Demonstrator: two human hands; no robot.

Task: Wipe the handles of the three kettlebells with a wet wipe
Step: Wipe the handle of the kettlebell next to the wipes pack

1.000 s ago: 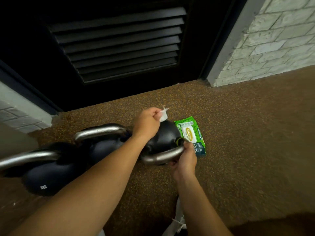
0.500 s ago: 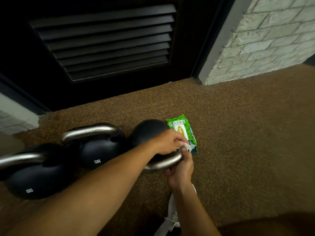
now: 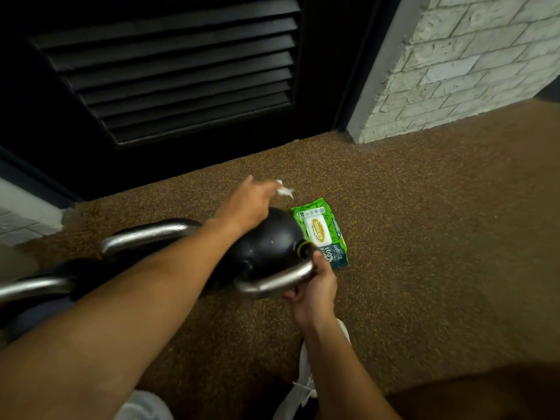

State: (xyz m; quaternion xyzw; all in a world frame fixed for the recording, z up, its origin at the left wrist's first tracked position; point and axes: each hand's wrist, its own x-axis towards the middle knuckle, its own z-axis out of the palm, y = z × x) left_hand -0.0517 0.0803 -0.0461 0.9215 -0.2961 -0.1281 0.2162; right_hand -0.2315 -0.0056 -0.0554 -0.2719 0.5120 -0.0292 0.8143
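Observation:
Three black kettlebells with steel handles stand in a row on the floor. The right kettlebell (image 3: 266,241) is tipped toward me; my right hand (image 3: 315,286) grips the right end of its steel handle (image 3: 272,283). My left hand (image 3: 248,204) is raised above the bell's far side, blurred, pinching a small white wet wipe (image 3: 283,189) in its fingertips. The middle kettlebell's handle (image 3: 148,234) shows behind my left forearm. The left kettlebell's handle (image 3: 33,286) reaches the left edge.
A green pack of wet wipes (image 3: 321,231) lies flat on the brown speckled floor (image 3: 424,237) just right of the tipped kettlebell. A black louvred door (image 3: 181,71) and a white brick wall (image 3: 469,62) stand behind. My white shoes (image 3: 306,377) are at the bottom.
My left hand with the wipe came down onto the handle beside my right hand, then lifted away to the far side of the bell. My right hand kept its grip.

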